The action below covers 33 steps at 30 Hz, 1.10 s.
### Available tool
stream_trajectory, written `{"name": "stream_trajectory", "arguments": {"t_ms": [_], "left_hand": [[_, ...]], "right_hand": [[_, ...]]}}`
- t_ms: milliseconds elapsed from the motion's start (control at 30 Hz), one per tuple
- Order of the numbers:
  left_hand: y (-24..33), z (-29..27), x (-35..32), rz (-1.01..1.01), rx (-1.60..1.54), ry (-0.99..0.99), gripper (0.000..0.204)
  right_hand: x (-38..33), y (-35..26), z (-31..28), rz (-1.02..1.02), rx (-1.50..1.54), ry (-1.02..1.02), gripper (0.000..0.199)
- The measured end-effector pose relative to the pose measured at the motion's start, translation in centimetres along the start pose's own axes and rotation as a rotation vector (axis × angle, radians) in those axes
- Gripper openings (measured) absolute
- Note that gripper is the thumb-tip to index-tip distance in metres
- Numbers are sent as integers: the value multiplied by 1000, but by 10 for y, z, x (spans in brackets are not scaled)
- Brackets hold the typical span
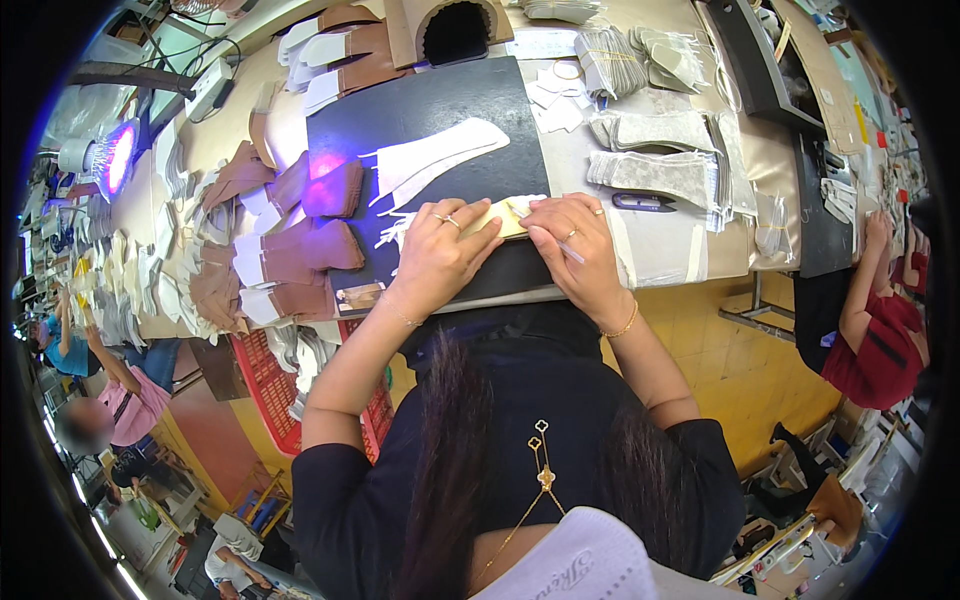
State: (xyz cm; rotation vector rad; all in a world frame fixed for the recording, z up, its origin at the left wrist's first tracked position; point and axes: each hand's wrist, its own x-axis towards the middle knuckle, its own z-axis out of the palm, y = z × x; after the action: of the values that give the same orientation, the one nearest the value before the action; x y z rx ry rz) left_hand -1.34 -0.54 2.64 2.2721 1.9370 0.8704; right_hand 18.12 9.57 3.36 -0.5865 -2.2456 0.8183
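Observation:
Both hands meet at the front edge of a black mat [430, 95], over a small pale yellow piece [505, 217]. My left hand [440, 250] has curled fingers pressed on its left end. My right hand [580, 245] grips the other end, its thumb and fingers drawn together; a slim pale stick-like thing [572, 253] shows by its thumb. What lies under the fingers is partly hidden. Just beyond the hands, white cut pieces [440, 155] with loose threads lie on the mat. Thread snips [643, 202] with a dark handle rest to the right.
Brown and white cut pieces [300, 250] are stacked on the left, near a lit lamp [118, 160]. Grey bundles [655, 168] lie on the right. A dark-mouthed box [455, 35] stands at the back. A red basket [265, 385] sits below the table. Other people work on both sides.

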Motion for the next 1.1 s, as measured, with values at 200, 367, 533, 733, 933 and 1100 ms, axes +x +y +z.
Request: {"name": "stream_trajectory", "arguments": {"t_ms": [200, 367, 533, 733, 933, 1100], "left_hand": [[-1, 0, 0, 10, 3, 4, 23], [-10, 1, -2, -80, -163, -4, 24], [-11, -1, -2, -227, -365, 47, 27], [-6, -10, -5, -381, -539, 88, 29], [-23, -52, 1, -201, -357, 326, 32], [-46, -113, 13, -217, -197, 563, 38]], "right_hand": [[0, -5, -13, 17, -155, -148, 13], [-3, -5, -19, 6, -30, 42, 23], [-8, -4, -7, 195, 228, 166, 38], [-15, 0, 10, 114, 307, 125, 37], [-22, 10, 24, -89, 81, 48, 38], [-23, 14, 24, -132, 28, 45, 35]]}}
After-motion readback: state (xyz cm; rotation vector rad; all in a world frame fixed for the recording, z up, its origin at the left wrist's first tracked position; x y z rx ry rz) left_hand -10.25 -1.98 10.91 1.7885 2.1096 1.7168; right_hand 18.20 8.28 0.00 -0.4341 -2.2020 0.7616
